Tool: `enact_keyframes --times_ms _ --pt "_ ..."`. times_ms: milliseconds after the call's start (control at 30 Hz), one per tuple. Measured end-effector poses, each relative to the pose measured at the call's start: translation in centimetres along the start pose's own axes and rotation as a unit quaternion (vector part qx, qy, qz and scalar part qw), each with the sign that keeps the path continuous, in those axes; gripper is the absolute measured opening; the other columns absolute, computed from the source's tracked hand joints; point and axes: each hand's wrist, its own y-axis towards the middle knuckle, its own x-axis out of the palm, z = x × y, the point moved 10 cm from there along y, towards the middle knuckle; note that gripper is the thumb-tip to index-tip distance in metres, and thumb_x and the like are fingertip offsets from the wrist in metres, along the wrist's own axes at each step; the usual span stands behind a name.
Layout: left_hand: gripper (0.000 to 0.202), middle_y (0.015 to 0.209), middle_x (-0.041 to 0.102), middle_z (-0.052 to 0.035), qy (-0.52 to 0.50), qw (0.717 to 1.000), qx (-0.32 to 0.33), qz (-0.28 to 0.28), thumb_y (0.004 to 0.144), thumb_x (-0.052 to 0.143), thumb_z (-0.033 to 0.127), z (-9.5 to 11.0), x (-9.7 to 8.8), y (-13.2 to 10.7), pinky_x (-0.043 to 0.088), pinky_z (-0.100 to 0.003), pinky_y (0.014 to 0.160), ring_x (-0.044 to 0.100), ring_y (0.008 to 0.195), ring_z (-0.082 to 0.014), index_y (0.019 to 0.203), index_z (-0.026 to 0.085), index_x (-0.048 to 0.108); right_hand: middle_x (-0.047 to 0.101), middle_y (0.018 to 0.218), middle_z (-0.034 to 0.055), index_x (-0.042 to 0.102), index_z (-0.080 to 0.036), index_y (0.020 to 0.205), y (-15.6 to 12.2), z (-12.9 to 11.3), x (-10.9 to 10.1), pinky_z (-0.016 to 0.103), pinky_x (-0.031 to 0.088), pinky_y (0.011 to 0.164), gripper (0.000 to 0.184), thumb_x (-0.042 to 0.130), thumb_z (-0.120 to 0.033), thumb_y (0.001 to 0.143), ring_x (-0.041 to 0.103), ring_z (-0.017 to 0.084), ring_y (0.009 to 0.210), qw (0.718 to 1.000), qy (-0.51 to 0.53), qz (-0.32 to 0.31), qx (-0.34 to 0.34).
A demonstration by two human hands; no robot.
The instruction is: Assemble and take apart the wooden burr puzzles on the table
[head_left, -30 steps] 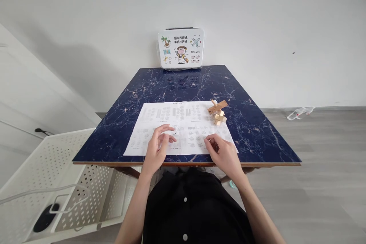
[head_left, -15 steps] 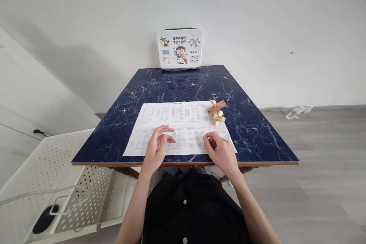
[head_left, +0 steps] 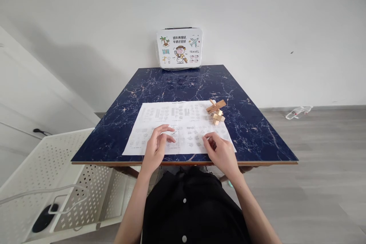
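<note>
A white printed instruction sheet (head_left: 160, 118) with small diagrams lies along the near half of the blue table. Over its left part rests my left hand (head_left: 157, 143), fingers apart and slightly bent, holding nothing. My right hand (head_left: 220, 150) is on the sheet's lower right, its fingers curled in toward the thumb, with nothing seen in them. Beyond it, on the sheet's right edge, sits a pale wooden interlocking burr puzzle (head_left: 218, 117). Right behind that is a browner flat wooden piece (head_left: 217, 106) with a peg sticking up; whether the two touch, I cannot tell.
The dark blue marbled table (head_left: 183, 87) reaches to the wall. A white case with cartoon prints (head_left: 180, 49) stands at its far edge. To the left is a white perforated drawer unit (head_left: 68, 160) with a cable and a black object (head_left: 44, 219). Clear plastic (head_left: 299, 112) lies on the floor.
</note>
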Motion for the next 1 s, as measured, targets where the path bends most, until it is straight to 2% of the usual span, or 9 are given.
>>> enact_keyframes --times_ms 233,333,467,567,667,700,800,867,1000 --pt "0.034 0.13 0.069 -0.0109 0.01 1.0 -0.001 -0.004 0.111 0.047 0.046 -0.1 0.0 0.0 0.057 -0.043 0.093 0.074 0.091 -0.0206 0.138 0.026 0.054 0.063 0.063 -0.0015 0.064 -0.023 0.094 0.7 0.1 -1.0 0.028 0.04 0.054 0.03 0.051 -0.047 0.106 0.057 0.017 0.052 0.997 0.069 -0.022 0.024" --pt "0.035 0.13 0.069 -0.0106 0.01 1.0 -0.007 -0.006 0.111 0.048 0.046 -0.1 0.0 0.0 0.057 -0.042 0.093 0.074 0.091 -0.0205 0.139 0.026 0.054 0.063 0.063 -0.002 0.067 -0.022 0.094 2.3 0.8 -3.7 0.027 0.041 0.056 0.029 0.055 -0.046 0.104 0.056 0.015 0.052 0.997 0.064 0.011 0.03" --pt "0.036 0.13 0.069 -0.0113 0.016 1.0 -0.011 -0.006 0.11 0.048 0.047 -0.1 0.1 0.0 0.057 -0.043 0.093 0.074 0.091 -0.021 0.139 0.025 0.054 0.068 0.068 0.0003 0.068 -0.021 0.094 5.9 3.2 -8.5 0.029 0.045 0.064 0.027 0.057 -0.044 0.102 0.061 0.017 0.057 0.994 0.0 0.105 0.041" --pt "0.035 0.129 0.069 -0.011 0.015 1.0 -0.012 -0.004 0.11 0.05 0.047 0.0 0.1 0.0 0.057 -0.043 0.092 0.074 0.091 -0.0207 0.138 0.025 0.054 0.074 0.088 0.0072 0.068 -0.019 0.103 9.1 5.5 -9.7 0.033 0.05 0.073 0.022 0.059 -0.038 0.1 0.066 0.02 0.066 0.991 -0.051 0.12 0.025" --pt "0.035 0.128 0.069 -0.011 0.012 1.0 -0.01 -0.001 0.11 0.05 0.046 -0.1 0.0 0.0 0.056 -0.043 0.093 0.073 0.09 -0.0205 0.138 0.025 0.053 0.067 0.123 0.0196 0.068 -0.016 0.119 12.0 8.5 -9.0 0.039 0.055 0.082 0.033 0.065 -0.038 0.096 0.07 0.022 0.077 0.992 -0.079 0.096 0.03" --pt "0.035 0.128 0.069 -0.011 0.011 1.0 -0.01 -0.001 0.11 0.05 0.046 -0.1 0.0 0.0 0.056 -0.043 0.093 0.073 0.09 -0.0204 0.138 0.025 0.053 0.066 0.126 0.0214 0.069 -0.015 0.121 12.9 9.5 -8.3 0.04 0.055 0.083 0.034 0.066 -0.038 0.095 0.071 0.023 0.08 0.994 -0.078 0.072 0.039" --pt "0.035 0.127 0.069 -0.0107 0.011 1.0 -0.008 -0.003 0.11 0.051 0.045 -0.2 0.0 0.0 0.056 -0.043 0.093 0.073 0.09 -0.02 0.138 0.024 0.053 0.074 0.106 0.0168 0.073 -0.014 0.111 14.6 11.6 -6.0 0.037 0.054 0.082 0.027 0.064 -0.035 0.097 0.07 0.024 0.086 0.996 -0.073 -0.01 0.047" --pt "0.035 0.126 0.07 -0.0105 0.013 1.0 -0.007 -0.003 0.109 0.052 0.045 -0.3 0.1 0.0 0.056 -0.042 0.093 0.073 0.089 -0.0199 0.137 0.024 0.053 0.076 0.09 0.0113 0.075 -0.016 0.098 15.2 12.0 -5.2 0.034 0.05 0.075 0.021 0.063 -0.033 0.097 0.068 0.023 0.081 0.996 -0.072 -0.034 0.041" --pt "0.035 0.124 0.071 -0.0101 0.014 1.0 -0.006 -0.002 0.109 0.053 0.045 -0.4 0.1 0.0 0.056 -0.043 0.093 0.074 0.089 -0.0202 0.137 0.025 0.053 0.075 0.082 0.0063 0.074 -0.018 0.092 15.2 10.1 -5.4 0.032 0.046 0.069 0.019 0.064 -0.034 0.096 0.064 0.021 0.073 0.998 -0.052 -0.024 0.001"
